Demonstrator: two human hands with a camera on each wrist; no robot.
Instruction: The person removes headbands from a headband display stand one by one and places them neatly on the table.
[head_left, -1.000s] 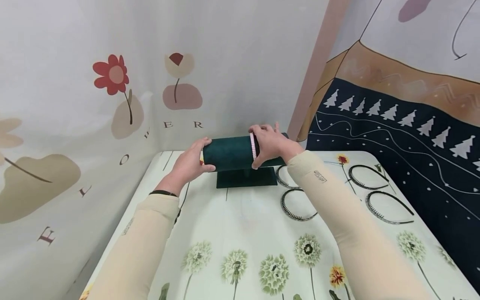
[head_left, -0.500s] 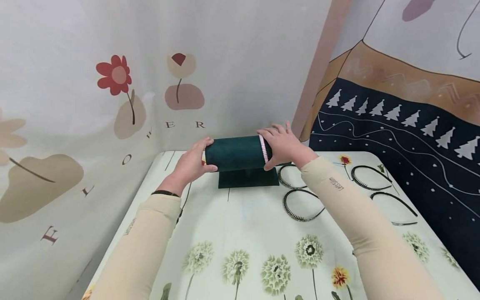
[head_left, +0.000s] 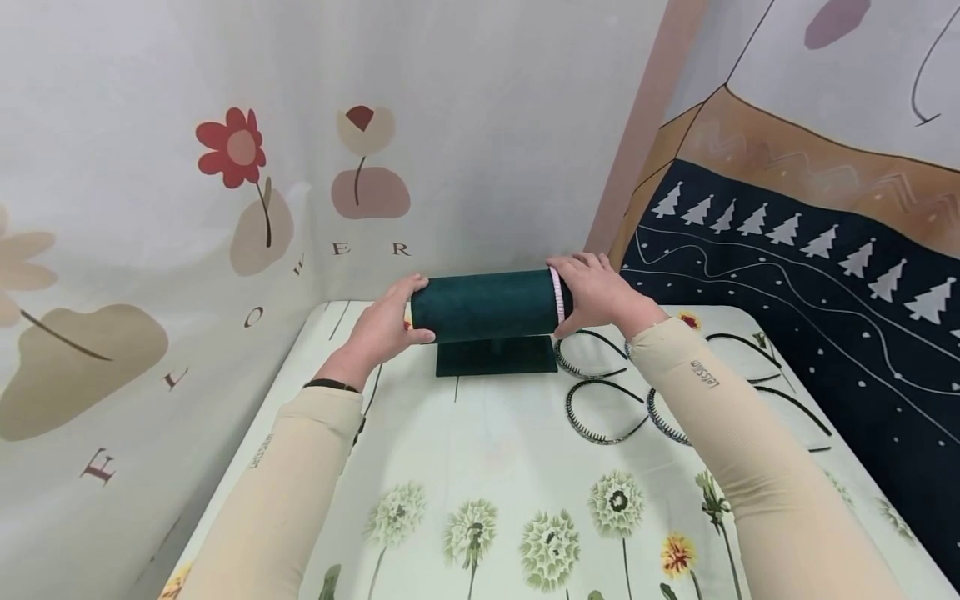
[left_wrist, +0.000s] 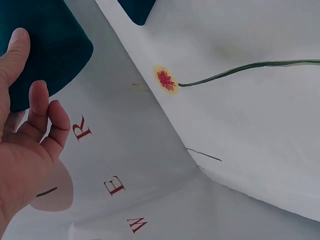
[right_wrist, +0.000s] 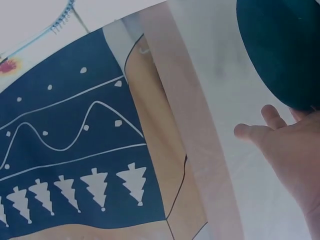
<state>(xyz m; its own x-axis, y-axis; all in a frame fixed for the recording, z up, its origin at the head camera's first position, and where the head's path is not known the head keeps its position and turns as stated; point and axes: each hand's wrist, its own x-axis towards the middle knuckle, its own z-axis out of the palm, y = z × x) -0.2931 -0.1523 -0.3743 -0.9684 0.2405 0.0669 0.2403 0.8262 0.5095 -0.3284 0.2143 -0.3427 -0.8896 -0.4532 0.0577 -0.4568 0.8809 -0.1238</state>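
Note:
A dark green velvet display roll (head_left: 483, 306) lies crosswise on its flat base (head_left: 495, 357) at the back of the table. My left hand (head_left: 382, 325) grips its left end, thumb low in front and fingers over the top. Around the right end of the roll runs a pink-and-white ribbed headband (head_left: 557, 296). My right hand (head_left: 596, 292) holds this band between fingers on top and thumb below. In the left wrist view the left hand (left_wrist: 30, 145) is against the roll's end; the right wrist view shows the right hand (right_wrist: 295, 155) below the other end, the band hidden.
Several black toothed headbands lie to the right, among them one beside the base (head_left: 592, 375) and one nearer me (head_left: 600, 440); my right forearm covers others partly. A flower-print cloth (head_left: 495, 467) covers the table, with printed curtains (head_left: 480, 125) close behind and at the right.
My right hand has moved to the right along the roll with the pink-and-white headband, from past its middle to the right end. The left hand stays on the left end.

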